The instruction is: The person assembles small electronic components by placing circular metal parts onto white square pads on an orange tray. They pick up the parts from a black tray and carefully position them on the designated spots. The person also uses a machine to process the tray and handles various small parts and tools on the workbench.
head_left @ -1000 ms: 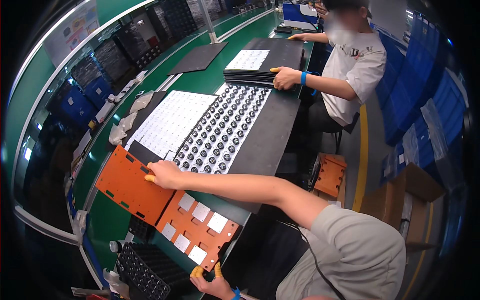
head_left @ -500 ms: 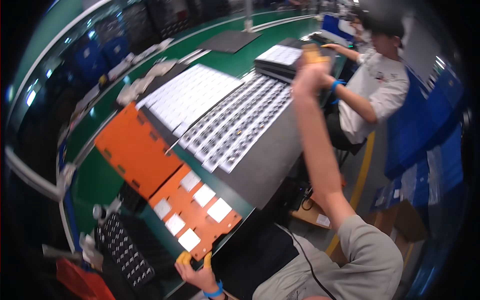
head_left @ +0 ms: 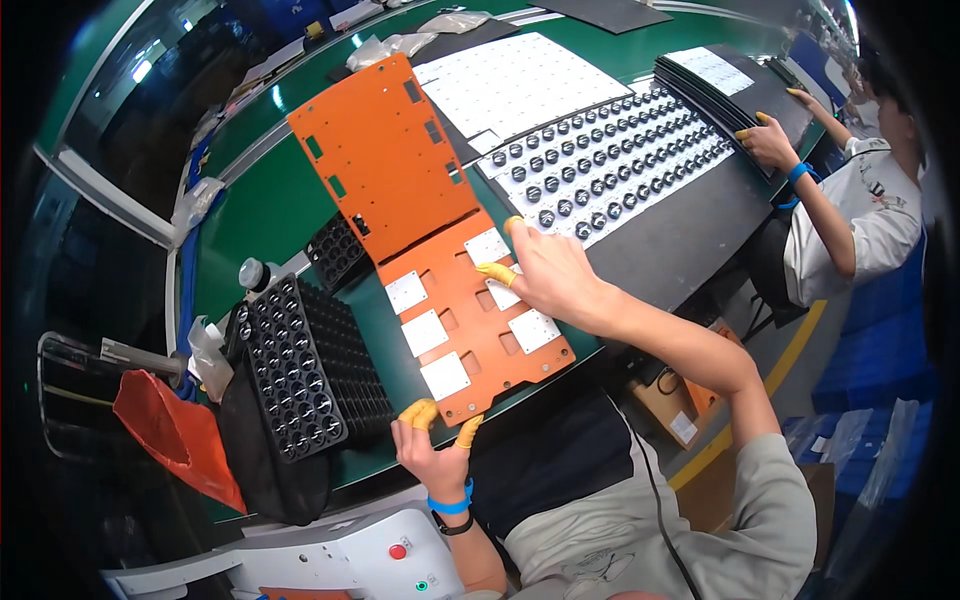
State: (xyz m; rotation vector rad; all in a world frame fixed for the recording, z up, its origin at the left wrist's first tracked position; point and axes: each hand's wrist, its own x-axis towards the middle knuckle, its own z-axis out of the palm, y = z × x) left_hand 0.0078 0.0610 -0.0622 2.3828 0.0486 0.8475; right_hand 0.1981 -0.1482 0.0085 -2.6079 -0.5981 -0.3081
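Note:
An orange fixture (head_left: 500, 370) with a raised, hinged-looking orange panel (head_left: 385, 165) lies on the green table. Small square white plates (head_left: 425, 333) sit on it in two rows. My left hand (head_left: 435, 450), with yellow finger covers, has its thumb and fingers closed about the fixture's near left corner. Over the right row is my right hand (head_left: 560, 280), its thumb and forefinger spread, with nothing visible between them. It partly hides the middle white plate (head_left: 503, 293) of that row.
Left of the fixture stands a black tray stack (head_left: 300, 370) of round black parts. Beyond it are white sheets (head_left: 520, 80), one bearing rows of black round parts (head_left: 610, 160). At right, another person's hand (head_left: 770, 143) rests by a stack of dark boards (head_left: 720, 75).
My right hand has come down from the far right to the fixture. My left hand stays at the corner. The view has shifted, and the co-worker's near hand is now plainly seen by the stack.

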